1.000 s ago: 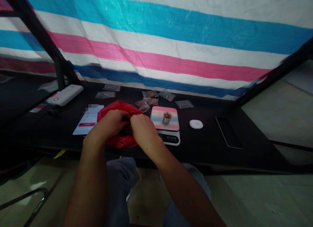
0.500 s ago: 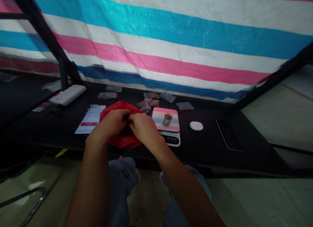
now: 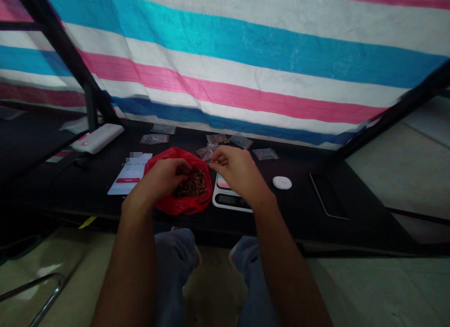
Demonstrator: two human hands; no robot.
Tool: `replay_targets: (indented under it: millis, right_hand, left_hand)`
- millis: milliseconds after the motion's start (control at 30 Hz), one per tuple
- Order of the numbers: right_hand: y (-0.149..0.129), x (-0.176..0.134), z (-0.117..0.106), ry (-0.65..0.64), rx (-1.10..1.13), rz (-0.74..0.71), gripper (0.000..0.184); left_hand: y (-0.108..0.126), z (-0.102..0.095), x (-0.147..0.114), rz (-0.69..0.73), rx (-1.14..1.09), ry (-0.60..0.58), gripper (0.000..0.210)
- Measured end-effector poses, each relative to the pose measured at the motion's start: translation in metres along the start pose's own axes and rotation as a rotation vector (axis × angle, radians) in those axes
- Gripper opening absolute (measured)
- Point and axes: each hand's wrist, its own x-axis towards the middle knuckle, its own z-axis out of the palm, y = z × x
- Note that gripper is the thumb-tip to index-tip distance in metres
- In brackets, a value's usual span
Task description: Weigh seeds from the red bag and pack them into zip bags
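A red plastic bag (image 3: 168, 154) lies open on the black table, filled with small brown pieces (image 3: 194, 184). My left hand (image 3: 165, 178) reaches over its left side, fingers curled in at the pieces; what they hold is hidden. To the right, my right hand (image 3: 236, 171) hovers over a white kitchen scale (image 3: 218, 206), thumb and fingertips pinched together. Anything in that pinch is too small to make out. The scale's pink top is mostly covered by this hand, and the small metal cup on it is hidden from view.
Several small clear zip bags lie behind, one with brown pieces (image 3: 218, 139). A lit phone (image 3: 123, 186) is left of the red bag, a white power bank (image 3: 100, 138) beyond it. Rightward are a white earbud case (image 3: 282, 182) and a dark phone (image 3: 326, 194). Striped sheeting (image 3: 225, 90) hangs behind.
My right hand has left the red bag and moved right, over the scale, now covering the metal cup. My left hand stays at the bag, whose brown contents now show.
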Motion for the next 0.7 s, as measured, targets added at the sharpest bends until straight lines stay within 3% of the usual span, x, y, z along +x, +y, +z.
replay_targets:
  millis: [100, 200, 367, 700]
  right_hand:
    - [0.01, -0.007, -0.034, 0.09, -0.022, 0.094, 0.006]
    - [0.018, -0.014, -0.053, 0.047, -0.053, 0.173, 0.009]
    - [0.022, -0.019, -0.057, -0.018, -0.212, 0.179, 0.006]
    - [0.022, -0.022, -0.061, 0.007, -0.174, 0.159, 0.017]
  left_hand:
    - [0.003, 0.0, 0.0, -0.014, -0.029, 0.002, 0.027]
    - [0.006, 0.001, 0.0, -0.011, -0.074, -0.007, 0.027]
    - [0.011, 0.005, 0.001, 0.033, -0.135, 0.004, 0.026]
    - [0.044, 0.007, 0.004, 0.174, -0.315, 0.075, 0.019]
